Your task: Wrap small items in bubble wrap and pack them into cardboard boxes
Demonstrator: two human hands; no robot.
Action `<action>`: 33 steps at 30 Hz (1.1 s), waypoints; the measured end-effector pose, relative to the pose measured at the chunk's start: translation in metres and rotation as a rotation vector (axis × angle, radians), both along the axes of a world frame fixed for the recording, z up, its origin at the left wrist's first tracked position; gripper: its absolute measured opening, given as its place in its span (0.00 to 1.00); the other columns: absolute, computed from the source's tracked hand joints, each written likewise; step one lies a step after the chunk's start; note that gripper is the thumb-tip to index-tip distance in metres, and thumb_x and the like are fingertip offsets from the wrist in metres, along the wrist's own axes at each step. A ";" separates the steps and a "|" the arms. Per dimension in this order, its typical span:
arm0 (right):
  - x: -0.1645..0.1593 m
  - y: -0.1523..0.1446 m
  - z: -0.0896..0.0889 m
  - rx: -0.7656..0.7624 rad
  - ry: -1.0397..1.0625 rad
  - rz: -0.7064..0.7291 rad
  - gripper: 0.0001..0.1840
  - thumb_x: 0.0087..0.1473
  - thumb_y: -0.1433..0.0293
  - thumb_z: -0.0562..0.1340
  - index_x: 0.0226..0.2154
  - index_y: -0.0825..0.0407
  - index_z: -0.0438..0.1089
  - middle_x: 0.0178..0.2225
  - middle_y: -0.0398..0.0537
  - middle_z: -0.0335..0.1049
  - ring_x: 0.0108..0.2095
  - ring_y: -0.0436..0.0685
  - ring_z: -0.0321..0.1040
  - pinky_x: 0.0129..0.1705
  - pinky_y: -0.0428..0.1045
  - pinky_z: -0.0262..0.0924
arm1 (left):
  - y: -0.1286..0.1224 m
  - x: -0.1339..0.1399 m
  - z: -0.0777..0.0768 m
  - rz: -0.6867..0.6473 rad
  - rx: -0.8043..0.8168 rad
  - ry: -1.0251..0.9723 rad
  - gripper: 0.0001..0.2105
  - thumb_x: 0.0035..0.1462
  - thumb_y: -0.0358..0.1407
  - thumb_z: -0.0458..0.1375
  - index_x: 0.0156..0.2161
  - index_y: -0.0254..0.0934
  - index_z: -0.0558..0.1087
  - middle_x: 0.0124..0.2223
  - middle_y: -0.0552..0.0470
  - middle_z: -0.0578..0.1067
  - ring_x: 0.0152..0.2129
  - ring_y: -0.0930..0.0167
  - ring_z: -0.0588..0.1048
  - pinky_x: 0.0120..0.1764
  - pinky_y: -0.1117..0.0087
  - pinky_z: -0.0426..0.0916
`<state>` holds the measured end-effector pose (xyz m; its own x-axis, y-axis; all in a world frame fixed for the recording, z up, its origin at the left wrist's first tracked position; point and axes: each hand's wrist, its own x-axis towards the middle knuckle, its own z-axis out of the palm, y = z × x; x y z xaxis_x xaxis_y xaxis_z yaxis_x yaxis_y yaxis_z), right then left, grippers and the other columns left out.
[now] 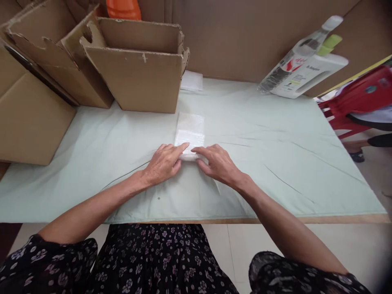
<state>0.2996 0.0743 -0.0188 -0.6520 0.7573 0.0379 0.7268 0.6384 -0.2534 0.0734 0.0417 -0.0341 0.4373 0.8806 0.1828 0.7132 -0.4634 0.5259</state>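
A white, partly see-through plastic packet [190, 136] lies flat in the middle of the table, its far part thinner and clearer than its near part. My left hand [165, 161] grips the packet's near left corner, index finger on top and thumb at the front edge. At the near right corner, my right hand [218, 163] pinches it the same way, thumb low and index finger above. Between the two hands the near edge looks thick, as if folded or rolled. What is inside the packet cannot be made out.
A pale green cloth [245, 122] covers the table. Open cardboard boxes [137, 79] stand at the back left, with an orange object [124, 9] behind. Another white packet [192, 81] lies beside them. A clear bottle [284, 67] and a white jug [309, 77] stand back right, near a red chair [361, 94].
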 end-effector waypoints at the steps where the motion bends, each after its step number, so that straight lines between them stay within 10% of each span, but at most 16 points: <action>1: 0.005 -0.003 0.004 -0.083 0.038 -0.003 0.21 0.60 0.72 0.57 0.55 0.50 0.72 0.32 0.45 0.78 0.32 0.58 0.70 0.43 0.53 0.59 | -0.003 0.000 0.003 0.025 -0.053 -0.060 0.28 0.58 0.28 0.53 0.64 0.37 0.65 0.44 0.45 0.80 0.42 0.62 0.76 0.49 0.58 0.68; 4: 0.018 -0.023 0.015 -0.139 0.174 -0.014 0.19 0.63 0.65 0.59 0.55 0.48 0.71 0.40 0.48 0.80 0.37 0.59 0.73 0.43 0.53 0.62 | -0.011 -0.003 0.015 0.068 -0.297 -0.183 0.26 0.59 0.33 0.55 0.63 0.38 0.67 0.39 0.50 0.80 0.32 0.67 0.75 0.41 0.65 0.70; 8: 0.022 -0.054 0.019 0.200 0.293 -0.054 0.12 0.64 0.66 0.61 0.49 0.49 0.74 0.46 0.53 0.78 0.44 0.62 0.73 0.46 0.57 0.60 | -0.006 -0.004 0.017 0.120 -0.444 -0.190 0.27 0.58 0.33 0.57 0.63 0.37 0.68 0.40 0.50 0.79 0.30 0.70 0.74 0.37 0.68 0.69; 14: 0.000 -0.042 -0.010 0.305 0.074 0.115 0.15 0.66 0.75 0.55 0.51 0.53 0.73 0.53 0.56 0.76 0.51 0.63 0.69 0.49 0.57 0.57 | 0.003 0.002 0.002 0.158 -0.108 -0.099 0.24 0.60 0.30 0.55 0.61 0.30 0.69 0.51 0.38 0.77 0.46 0.60 0.76 0.49 0.59 0.70; 19: -0.002 -0.027 -0.011 0.116 0.194 0.056 0.17 0.67 0.74 0.54 0.52 0.52 0.73 0.47 0.54 0.79 0.45 0.60 0.73 0.48 0.57 0.61 | -0.020 -0.010 0.009 0.002 0.160 -0.096 0.19 0.65 0.35 0.56 0.59 0.33 0.70 0.51 0.40 0.78 0.49 0.59 0.74 0.53 0.55 0.68; 24: 0.002 -0.045 0.010 -0.245 0.277 0.029 0.18 0.67 0.67 0.56 0.57 0.48 0.72 0.50 0.50 0.79 0.47 0.59 0.75 0.49 0.56 0.68 | -0.040 -0.019 0.013 -0.032 -0.009 -0.140 0.22 0.65 0.32 0.55 0.63 0.38 0.65 0.46 0.47 0.80 0.39 0.65 0.77 0.47 0.60 0.71; 29: -0.006 -0.060 0.011 0.188 0.086 0.027 0.16 0.65 0.66 0.60 0.51 0.56 0.73 0.54 0.63 0.74 0.51 0.69 0.72 0.47 0.62 0.66 | -0.027 -0.015 0.004 0.112 -0.037 0.007 0.20 0.63 0.35 0.57 0.60 0.36 0.69 0.46 0.44 0.78 0.42 0.61 0.76 0.47 0.56 0.70; 33: -0.012 -0.058 0.000 0.241 0.035 0.085 0.15 0.64 0.71 0.60 0.51 0.56 0.73 0.50 0.60 0.77 0.46 0.68 0.73 0.44 0.61 0.66 | -0.023 -0.013 0.005 0.226 -0.136 -0.169 0.21 0.61 0.37 0.59 0.59 0.37 0.70 0.47 0.45 0.75 0.40 0.64 0.74 0.46 0.58 0.71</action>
